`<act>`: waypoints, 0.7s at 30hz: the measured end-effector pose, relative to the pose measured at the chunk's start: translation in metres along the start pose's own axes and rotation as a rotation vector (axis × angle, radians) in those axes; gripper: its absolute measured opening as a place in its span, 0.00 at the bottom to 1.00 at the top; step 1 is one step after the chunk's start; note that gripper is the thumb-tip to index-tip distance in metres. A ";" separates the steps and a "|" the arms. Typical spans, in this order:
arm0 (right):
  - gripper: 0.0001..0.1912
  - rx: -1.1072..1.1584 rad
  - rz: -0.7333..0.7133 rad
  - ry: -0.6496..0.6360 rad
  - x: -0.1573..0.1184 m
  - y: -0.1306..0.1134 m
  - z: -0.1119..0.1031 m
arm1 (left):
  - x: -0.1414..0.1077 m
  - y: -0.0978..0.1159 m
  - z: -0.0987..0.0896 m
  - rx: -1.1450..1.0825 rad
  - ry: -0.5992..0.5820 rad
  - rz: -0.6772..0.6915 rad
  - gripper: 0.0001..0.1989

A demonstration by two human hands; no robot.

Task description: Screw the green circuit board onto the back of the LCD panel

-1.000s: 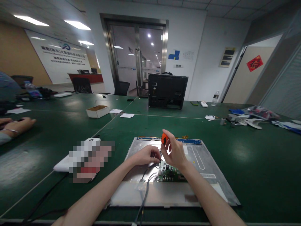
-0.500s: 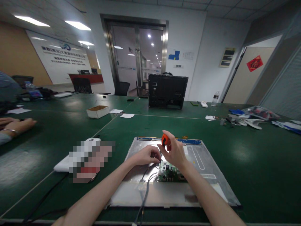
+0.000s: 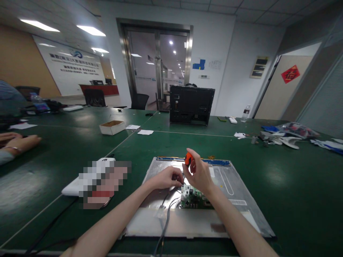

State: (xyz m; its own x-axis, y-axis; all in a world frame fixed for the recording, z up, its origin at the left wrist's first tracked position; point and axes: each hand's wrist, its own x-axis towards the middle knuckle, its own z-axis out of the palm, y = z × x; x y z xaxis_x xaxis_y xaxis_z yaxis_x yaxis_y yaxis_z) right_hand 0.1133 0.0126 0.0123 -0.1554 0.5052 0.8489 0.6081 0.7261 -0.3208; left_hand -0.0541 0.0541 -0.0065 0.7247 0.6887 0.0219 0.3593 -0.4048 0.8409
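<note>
A metal-backed panel (image 3: 225,192) lies on the green table, with a green circuit board (image 3: 191,197) on it and a blue strip (image 3: 221,162) along its far edge. My right hand (image 3: 199,173) grips an orange and black screwdriver (image 3: 188,159), upright, its shaft pointing down at the board's upper left corner. Beside that corner, my left hand (image 3: 171,177) has its fingers closed near the screwdriver's tip; what they hold, if anything, is hidden. Dark cables (image 3: 166,223) run from the board's left side toward the near edge.
Left of the panel are a white device (image 3: 72,185) and a blurred pinkish item (image 3: 118,178). An open box (image 3: 112,127) and a black monitor housing (image 3: 191,105) stand farther back. Another person's hands (image 3: 25,142) rest at the far left; a plastic bag (image 3: 297,129) lies right.
The orange handle has turned slightly in my right hand, whose fingers have shifted a little. My left hand stays at the board's corner.
</note>
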 end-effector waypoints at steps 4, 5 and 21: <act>0.22 -0.019 -0.017 0.016 0.001 0.001 0.000 | 0.000 -0.001 0.001 -0.004 -0.004 -0.011 0.02; 0.22 -0.019 -0.017 0.013 0.001 0.001 0.000 | 0.000 -0.001 0.001 -0.004 -0.005 -0.011 0.02; 0.20 -0.012 0.011 0.031 0.002 0.001 0.000 | 0.001 -0.004 -0.001 0.033 -0.006 -0.014 0.03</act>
State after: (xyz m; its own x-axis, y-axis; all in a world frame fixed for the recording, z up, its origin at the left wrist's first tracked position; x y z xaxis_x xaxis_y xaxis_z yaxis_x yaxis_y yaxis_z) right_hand 0.1137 0.0139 0.0138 -0.1250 0.4982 0.8580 0.6193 0.7148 -0.3248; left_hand -0.0552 0.0566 -0.0091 0.7231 0.6908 0.0066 0.3885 -0.4146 0.8229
